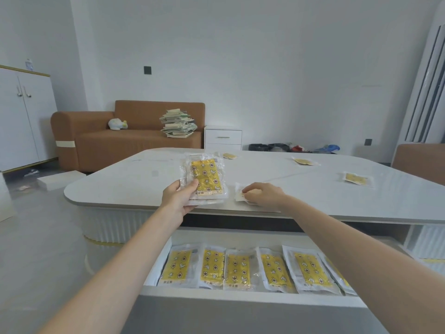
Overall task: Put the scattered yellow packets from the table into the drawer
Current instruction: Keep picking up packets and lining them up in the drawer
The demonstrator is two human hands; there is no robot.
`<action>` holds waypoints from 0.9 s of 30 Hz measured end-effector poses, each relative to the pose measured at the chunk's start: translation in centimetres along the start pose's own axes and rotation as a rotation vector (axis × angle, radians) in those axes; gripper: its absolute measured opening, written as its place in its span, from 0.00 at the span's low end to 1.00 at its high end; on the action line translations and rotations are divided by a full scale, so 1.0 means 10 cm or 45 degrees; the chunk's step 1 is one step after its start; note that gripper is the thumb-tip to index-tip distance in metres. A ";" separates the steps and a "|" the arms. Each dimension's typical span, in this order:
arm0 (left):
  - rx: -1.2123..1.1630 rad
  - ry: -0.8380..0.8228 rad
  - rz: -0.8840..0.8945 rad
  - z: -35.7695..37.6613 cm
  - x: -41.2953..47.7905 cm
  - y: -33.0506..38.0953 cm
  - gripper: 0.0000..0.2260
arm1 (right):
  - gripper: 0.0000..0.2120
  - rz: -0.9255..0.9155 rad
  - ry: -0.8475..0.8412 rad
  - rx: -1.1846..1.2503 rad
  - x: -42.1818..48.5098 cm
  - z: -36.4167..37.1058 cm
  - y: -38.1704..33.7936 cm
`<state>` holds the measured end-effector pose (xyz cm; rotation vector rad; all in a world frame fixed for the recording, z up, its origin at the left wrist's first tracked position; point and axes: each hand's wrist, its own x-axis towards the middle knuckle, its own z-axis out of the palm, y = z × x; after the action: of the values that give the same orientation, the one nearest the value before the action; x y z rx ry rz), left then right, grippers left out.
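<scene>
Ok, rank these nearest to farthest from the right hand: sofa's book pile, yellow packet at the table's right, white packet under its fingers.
1. White packet, pinched at the right hand's fingertips.
2. Yellow packet, on the table's right side.
3. Book pile, on the sofa beyond the table.

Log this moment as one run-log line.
left hand: holds packet stack | right hand: pinches near packet | drawer: open, stored packets inside | table: three far packets loose

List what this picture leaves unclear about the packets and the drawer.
Head view only.
- packet on the table edge: mostly covered by the right hand.
- held stack: count hidden by its top packet; left hand grips it.
- drawer: right end hidden by the right forearm.
- far packets: too small.
</scene>
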<state>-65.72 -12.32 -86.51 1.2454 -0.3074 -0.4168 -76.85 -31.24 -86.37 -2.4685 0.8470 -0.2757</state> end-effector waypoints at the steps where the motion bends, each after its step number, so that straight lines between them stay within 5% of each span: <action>1: 0.012 0.001 0.007 0.01 0.01 0.00 0.08 | 0.07 0.003 0.043 0.136 0.00 -0.01 -0.01; 3: 0.039 -0.001 0.019 0.03 0.03 -0.01 0.10 | 0.03 0.052 0.132 0.353 0.01 -0.03 0.00; 10: 0.157 0.006 0.085 0.01 0.05 -0.04 0.09 | 0.38 0.232 0.268 0.731 0.00 -0.09 -0.10; 14: 0.187 0.007 0.107 -0.02 0.01 -0.04 0.09 | 0.46 0.250 0.374 0.679 -0.07 -0.13 -0.15; 17: 0.207 0.010 0.112 -0.06 -0.02 -0.03 0.10 | 0.40 0.293 0.428 0.660 -0.13 -0.13 -0.17; 22: 0.219 0.008 0.099 -0.13 -0.10 0.00 0.10 | 0.10 0.245 0.509 0.725 -0.18 -0.16 -0.17; 27: 0.220 0.007 0.081 -0.22 -0.19 0.07 0.12 | 0.12 0.127 0.332 0.885 -0.25 -0.27 -0.36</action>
<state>-66.34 -9.43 -86.47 1.4011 -0.3834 -0.3368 -77.92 -28.33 -82.28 -1.7594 0.8007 -0.7309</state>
